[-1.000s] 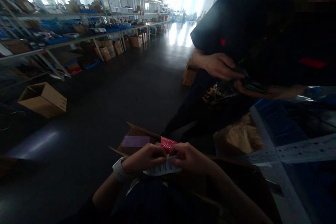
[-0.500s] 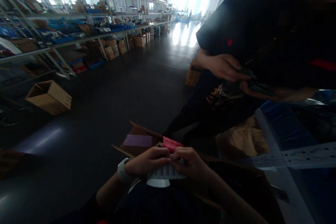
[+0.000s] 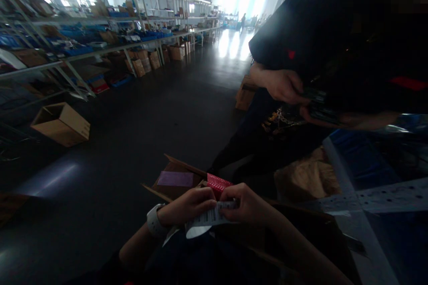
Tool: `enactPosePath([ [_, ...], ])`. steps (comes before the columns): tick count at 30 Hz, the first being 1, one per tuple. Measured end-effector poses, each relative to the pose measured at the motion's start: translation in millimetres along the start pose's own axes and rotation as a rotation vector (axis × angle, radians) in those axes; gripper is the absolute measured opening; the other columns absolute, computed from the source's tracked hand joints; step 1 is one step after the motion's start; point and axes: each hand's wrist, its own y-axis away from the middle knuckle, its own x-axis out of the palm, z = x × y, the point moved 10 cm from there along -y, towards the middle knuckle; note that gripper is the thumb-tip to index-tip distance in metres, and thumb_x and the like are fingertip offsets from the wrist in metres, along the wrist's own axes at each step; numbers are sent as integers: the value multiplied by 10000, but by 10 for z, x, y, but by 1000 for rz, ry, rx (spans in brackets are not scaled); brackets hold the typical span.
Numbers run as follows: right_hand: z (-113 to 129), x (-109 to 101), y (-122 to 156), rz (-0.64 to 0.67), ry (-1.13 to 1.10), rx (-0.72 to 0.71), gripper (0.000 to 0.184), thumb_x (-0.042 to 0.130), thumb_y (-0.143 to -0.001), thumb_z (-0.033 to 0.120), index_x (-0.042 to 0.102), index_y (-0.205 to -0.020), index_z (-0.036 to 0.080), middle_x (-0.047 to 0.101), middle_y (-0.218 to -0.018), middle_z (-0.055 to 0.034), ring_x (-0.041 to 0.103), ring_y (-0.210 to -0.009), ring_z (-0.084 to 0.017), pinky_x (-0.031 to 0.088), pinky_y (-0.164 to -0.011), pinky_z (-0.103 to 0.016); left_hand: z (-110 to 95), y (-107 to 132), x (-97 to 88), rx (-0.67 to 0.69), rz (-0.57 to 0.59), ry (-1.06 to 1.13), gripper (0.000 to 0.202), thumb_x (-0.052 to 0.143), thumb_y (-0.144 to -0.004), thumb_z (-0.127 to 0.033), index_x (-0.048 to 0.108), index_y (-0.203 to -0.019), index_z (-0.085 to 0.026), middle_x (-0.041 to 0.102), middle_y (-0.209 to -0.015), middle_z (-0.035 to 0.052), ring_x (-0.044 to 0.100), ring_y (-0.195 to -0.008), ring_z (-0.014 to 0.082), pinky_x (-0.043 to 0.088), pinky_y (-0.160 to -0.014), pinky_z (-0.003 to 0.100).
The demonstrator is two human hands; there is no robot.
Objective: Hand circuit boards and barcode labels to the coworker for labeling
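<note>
My left hand [image 3: 189,206], with a white watch on its wrist, pinches the left part of a white sheet of printed labels [image 3: 207,218]. Dark bars run across the sheet, and its lower edge curls toward me. The fingers of my right hand [image 3: 246,205] are closed on the sheet's right end, where a printed strip shows between thumb and fingers. Just beyond my hands, red bubble wrap [image 3: 218,182] sticks up from an open cardboard box [image 3: 172,190] that has a purple strip on its flap.
At the right a co-worker in dark clothes holds a dark object in both hands [image 3: 284,87]. Below them are brown paper [image 3: 309,176] and a perforated metal frame [image 3: 384,198]. An open carton [image 3: 62,124] sits on the floor at left, before long loaded shelves [image 3: 110,46].
My right hand has shifted slightly right and up, drawing the end of the label sheet out to the side. The co-worker's hands have turned the dark object a little.
</note>
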Motion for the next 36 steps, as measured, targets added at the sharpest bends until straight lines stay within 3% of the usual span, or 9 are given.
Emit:
enactPosePath([
  [8,37,-98,21,-116,-16,-29,125,672,-691,262,673,-676,137,601,-604,7,488,-549,-83,355,-511,-208,81,-12,-112,15,-152,64,280,555,-839,-432,565,-818,-153,512,-747,-14,442,-664,104,357,-575,219],
  [14,-344,-227,-5,-246,-453,201,341,763,-603,455,649,-690,145,623,-600,-1,521,-504,-93,381,-470,-215,264,16,-373,-5,-268,103,313,590,-802,-451,618,-833,-142,572,-723,5,503,-641,119,380,-572,228],
  [17,-472,-325,-76,-408,-696,193,413,808,-528,495,648,-684,148,649,-628,-16,548,-518,-94,408,-492,-220,281,45,-437,4,-311,104,303,604,-800,-425,672,-900,-148,636,-793,31,553,-713,143,412,-622,237],
  [20,-558,-325,-154,-509,-856,193,436,838,-475,492,632,-660,155,634,-609,-11,545,-516,-93,417,-493,-225,210,31,-390,14,-333,133,320,586,-810,-433,709,-920,-158,689,-880,57,594,-791,169,438,-692,254],
  [24,-535,-242,-239,-509,-861,201,437,846,-462,489,631,-649,156,620,-596,-2,537,-504,-95,427,-487,-239,146,-46,-359,7,-436,235,354,640,-745,-459,728,-891,-149,717,-880,69,619,-821,193,447,-730,270],
  [27,-488,-187,-289,-477,-819,195,455,835,-462,515,628,-657,161,638,-631,-6,558,-532,-110,448,-516,-260,176,-105,-391,-4,-503,264,333,687,-686,-457,715,-772,-136,694,-741,41,598,-701,160,429,-643,244],
  [31,-502,-142,-344,-421,-738,204,478,797,-494,563,636,-687,157,636,-627,2,549,-531,-105,434,-527,-259,268,-91,-532,-33,-579,312,338,722,-620,-454,678,-714,-132,655,-643,12,555,-584,126,404,-554,227],
  [36,-557,-172,-337,-397,-690,219,441,793,-500,533,649,-652,144,586,-542,27,477,-477,-74,357,-480,-230,303,-25,-700,-68,-616,339,352,741,-607,-439,688,-756,-125,690,-711,49,610,-657,171,455,-611,265],
])
